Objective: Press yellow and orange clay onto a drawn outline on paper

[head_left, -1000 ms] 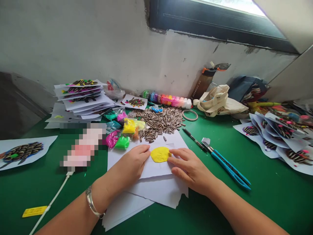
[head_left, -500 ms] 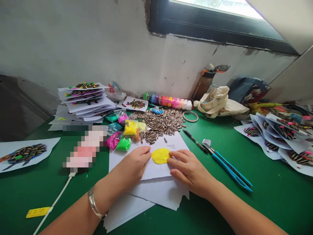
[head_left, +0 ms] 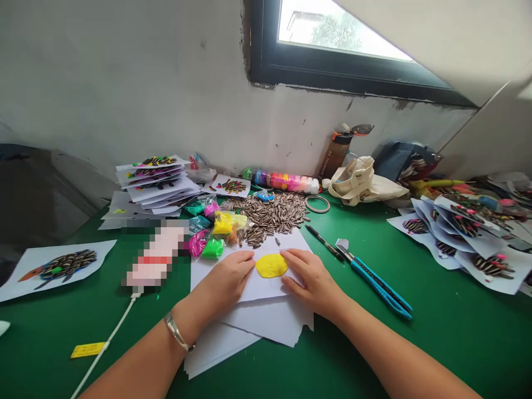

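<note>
A flattened oval of yellow modelling clay [head_left: 271,266] lies on a white sheet of paper [head_left: 253,293], with a few faint pencil lines just below it. My left hand [head_left: 228,275] rests on the paper at the clay's left edge, fingers stretched forward and fingertips by its rim. From the other side my right hand [head_left: 312,280] touches the clay's right edge, its fingers extended and the thumb set apart lower down. Neither hand lifts anything. Beyond the hands is a heap of striped sunflower seeds [head_left: 276,213], with one loose seed [head_left: 277,241] on the paper.
Bagged coloured clay [head_left: 213,248] sits left of the seeds. A pen [head_left: 324,242], blue tweezers [head_left: 380,288] and a tape roll [head_left: 317,204] lie to the right. Stacks of seed pictures [head_left: 160,185] stand on both sides. A bottle [head_left: 336,155] and cloth bag [head_left: 359,183] are behind.
The camera view has shifted slightly. My right fingers have moved a little along the clay's right edge toward its upper side. The clay stays on the paper between my hands.
</note>
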The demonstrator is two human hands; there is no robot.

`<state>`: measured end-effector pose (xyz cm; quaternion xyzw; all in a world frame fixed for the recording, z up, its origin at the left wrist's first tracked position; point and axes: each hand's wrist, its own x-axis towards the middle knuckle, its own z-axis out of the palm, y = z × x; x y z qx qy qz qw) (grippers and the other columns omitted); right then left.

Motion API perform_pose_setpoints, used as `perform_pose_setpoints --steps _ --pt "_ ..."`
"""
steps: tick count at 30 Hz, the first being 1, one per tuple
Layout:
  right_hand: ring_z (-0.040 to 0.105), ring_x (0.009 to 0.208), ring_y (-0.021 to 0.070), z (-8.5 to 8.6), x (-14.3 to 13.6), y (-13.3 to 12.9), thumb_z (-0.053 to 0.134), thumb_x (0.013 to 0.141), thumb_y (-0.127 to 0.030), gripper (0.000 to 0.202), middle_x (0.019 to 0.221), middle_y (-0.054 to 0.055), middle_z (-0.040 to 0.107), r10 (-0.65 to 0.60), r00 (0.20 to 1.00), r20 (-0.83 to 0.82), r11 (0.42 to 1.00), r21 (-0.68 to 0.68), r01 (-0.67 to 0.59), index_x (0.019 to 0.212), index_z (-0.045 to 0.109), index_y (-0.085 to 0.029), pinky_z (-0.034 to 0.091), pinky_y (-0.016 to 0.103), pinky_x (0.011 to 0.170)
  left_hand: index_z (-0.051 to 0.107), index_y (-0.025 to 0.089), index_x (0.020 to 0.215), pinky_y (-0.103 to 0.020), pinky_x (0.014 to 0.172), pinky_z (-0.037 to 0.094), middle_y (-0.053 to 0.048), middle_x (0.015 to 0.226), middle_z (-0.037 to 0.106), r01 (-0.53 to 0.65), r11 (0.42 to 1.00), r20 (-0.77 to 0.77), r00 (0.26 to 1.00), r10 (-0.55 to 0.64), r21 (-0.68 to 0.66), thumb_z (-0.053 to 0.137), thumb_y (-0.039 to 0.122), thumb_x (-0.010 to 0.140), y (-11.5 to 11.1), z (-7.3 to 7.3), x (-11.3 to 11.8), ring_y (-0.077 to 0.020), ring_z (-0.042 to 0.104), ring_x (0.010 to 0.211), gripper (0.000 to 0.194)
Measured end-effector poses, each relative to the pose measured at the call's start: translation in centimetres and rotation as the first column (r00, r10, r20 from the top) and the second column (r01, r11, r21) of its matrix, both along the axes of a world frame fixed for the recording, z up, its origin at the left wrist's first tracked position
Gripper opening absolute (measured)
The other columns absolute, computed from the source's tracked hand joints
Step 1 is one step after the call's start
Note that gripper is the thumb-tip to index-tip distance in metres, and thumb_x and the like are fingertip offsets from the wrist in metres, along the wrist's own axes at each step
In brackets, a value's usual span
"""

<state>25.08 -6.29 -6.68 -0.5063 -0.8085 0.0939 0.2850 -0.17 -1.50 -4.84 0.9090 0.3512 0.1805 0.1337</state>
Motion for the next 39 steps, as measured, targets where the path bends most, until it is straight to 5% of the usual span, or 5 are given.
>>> perform_pose_setpoints --steps 10,19,23,33,39 --pt "0.056 0.120 0.0318 -0.2 -0.8 0.0 0.060 0.083 -0.021 0.053 0.132 0.014 0.062 -0.022 1.000 0.003 0.999 -0.041 0.022 0.136 0.057 -0.020 0.043 0.053 0.104 0.070 0.009 0.110 -0.043 0.099 0.054 -0.019 0.119 0.070 -0.045 0.974 0.042 0.998 0.037 0.221 0.043 0.011 0.093 -0.3 0.4 0.2 -0.0282 0.066 0.111 0.032" --pt "0.067 0.095 0.0224 4.8 -0.4 3.7 0.057 0.085 -0.035 0.049 0.121 0.012 0.068 -0.182 0.905 -0.385 0.959 -0.272 0.077 0.131 0.060 -0.018 0.053 0.040 0.087 0.072 0.014 0.108 -0.036 0.098 0.053 -0.012 0.112 0.074 -0.246 0.935 0.083 0.969 0.233 0.254 0.044 0.021 0.098 0.5 3.8 -1.7 -0.0230 0.068 0.107 0.031" --pt "0.069 0.088 0.0216 3.2 -1.5 4.7 0.050 0.087 -0.038 0.039 0.105 0.012 0.073 -0.236 0.799 -0.553 0.963 -0.246 0.114 0.114 0.068 -0.016 0.055 0.035 0.078 0.074 0.017 0.099 -0.040 0.103 0.049 -0.011 0.112 0.074 -0.355 0.900 0.008 0.931 0.365 0.253 0.052 0.023 0.095 2.4 3.5 -1.0 -0.0256 0.065 0.111 0.024" --pt "0.069 0.085 0.0220 1.4 -1.1 4.4 0.053 0.086 -0.033 0.030 0.099 0.010 0.075 -0.147 0.875 -0.461 0.985 -0.151 0.086 0.104 0.072 -0.018 0.053 0.036 0.077 0.076 0.019 0.084 -0.063 0.108 0.032 -0.013 0.111 0.074 -0.516 0.815 0.092 0.854 0.511 0.262 0.059 0.013 0.084 5.5 1.2 1.2 -0.0384 0.053 0.126 0.018" --pt "0.068 0.092 0.0226 1.8 -1.0 4.3 0.051 0.090 -0.031 0.029 0.102 0.010 0.074 -0.148 0.891 -0.430 0.988 -0.113 0.110 0.106 0.071 -0.018 0.053 0.036 0.081 0.077 0.020 0.098 -0.049 0.109 0.042 -0.008 0.110 0.076 -0.578 0.799 0.334 0.795 0.506 0.165 0.053 0.026 0.093 5.2 2.7 0.8 -0.0278 0.059 0.121 0.025"
